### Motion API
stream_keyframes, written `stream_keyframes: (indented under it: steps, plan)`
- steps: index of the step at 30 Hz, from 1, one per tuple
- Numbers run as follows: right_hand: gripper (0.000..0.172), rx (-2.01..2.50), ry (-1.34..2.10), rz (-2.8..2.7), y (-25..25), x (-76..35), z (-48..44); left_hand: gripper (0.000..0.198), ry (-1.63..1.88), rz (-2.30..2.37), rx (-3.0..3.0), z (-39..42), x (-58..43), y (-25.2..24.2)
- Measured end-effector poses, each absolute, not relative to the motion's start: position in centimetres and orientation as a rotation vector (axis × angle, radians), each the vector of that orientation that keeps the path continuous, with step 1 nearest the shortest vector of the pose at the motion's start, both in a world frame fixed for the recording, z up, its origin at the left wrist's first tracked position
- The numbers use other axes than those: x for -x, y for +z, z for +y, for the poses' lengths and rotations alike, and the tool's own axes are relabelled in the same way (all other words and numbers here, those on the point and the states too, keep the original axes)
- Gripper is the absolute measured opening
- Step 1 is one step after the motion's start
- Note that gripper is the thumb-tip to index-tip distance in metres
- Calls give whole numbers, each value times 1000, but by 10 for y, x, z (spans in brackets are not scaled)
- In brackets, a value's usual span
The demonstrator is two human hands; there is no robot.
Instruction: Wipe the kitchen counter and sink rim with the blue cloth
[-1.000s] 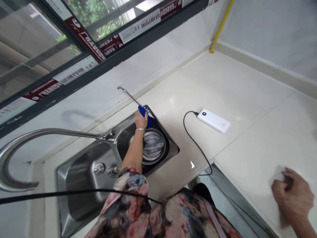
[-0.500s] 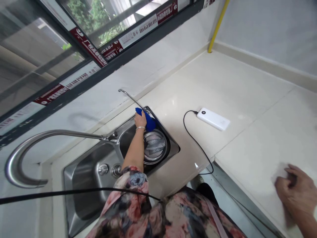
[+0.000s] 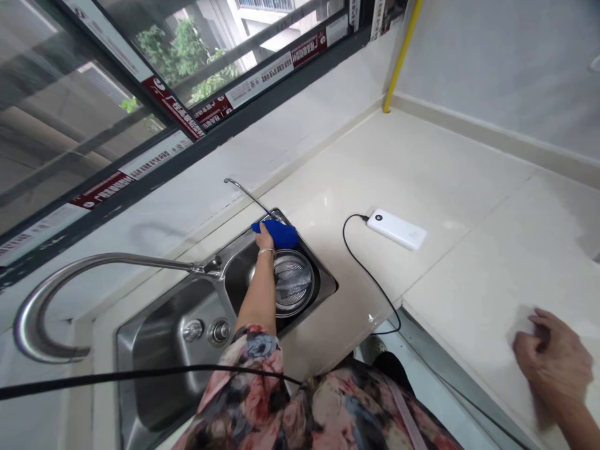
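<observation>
My left hand [image 3: 265, 238] reaches over the steel sink [image 3: 164, 350] and is closed on a blue cloth [image 3: 277, 232], pressed against the far right corner of the sink rim at the foot of a thin small tap [image 3: 244, 190]. A round steel strainer bowl [image 3: 293, 281] sits in the right basin just below that hand. My right hand [image 3: 553, 365] rests on the pale countertop [image 3: 422, 162] at the lower right, fingers bent over a white cloth [image 3: 525, 328] that lies flat under it.
A large curved tap [image 3: 70, 281] arches over the left basin, with two knobs [image 3: 206, 330] beside it. A white power bank [image 3: 396, 229] lies on the counter with a black cable [image 3: 370, 275] running off the counter's edge. A window and a yellow pipe [image 3: 399, 56] line the back.
My left hand has slid the blue cloth a little further up onto the sink's back corner. The right hand has stayed on the white cloth, and the camera has tilted slightly.
</observation>
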State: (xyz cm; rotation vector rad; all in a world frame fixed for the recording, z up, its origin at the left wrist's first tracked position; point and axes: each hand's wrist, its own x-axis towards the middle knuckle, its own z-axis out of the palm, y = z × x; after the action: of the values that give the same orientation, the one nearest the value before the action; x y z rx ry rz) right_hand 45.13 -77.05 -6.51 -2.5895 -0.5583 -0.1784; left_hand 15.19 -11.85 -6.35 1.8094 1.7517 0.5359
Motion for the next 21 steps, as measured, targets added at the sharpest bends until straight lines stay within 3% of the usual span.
stream_keyframes:
  steps: [4, 11, 14, 21]
  plan:
    - [54, 2595, -167, -547, -64, -451, -771, 55, 452, 1770, -1805, -120, -136, -57]
    - [55, 2602, -159, -554, -64, -451, -772, 19, 200, 1723, -1859, -153, -79, -54]
    - [54, 2613, -134, -535, -60, -450, -770, 24, 212, 1758, -1857, -162, -62, -50]
    - [50, 2619, -58, -452, -55, -449, -766, 46, 717, 1542, -2135, -133, -99, -27]
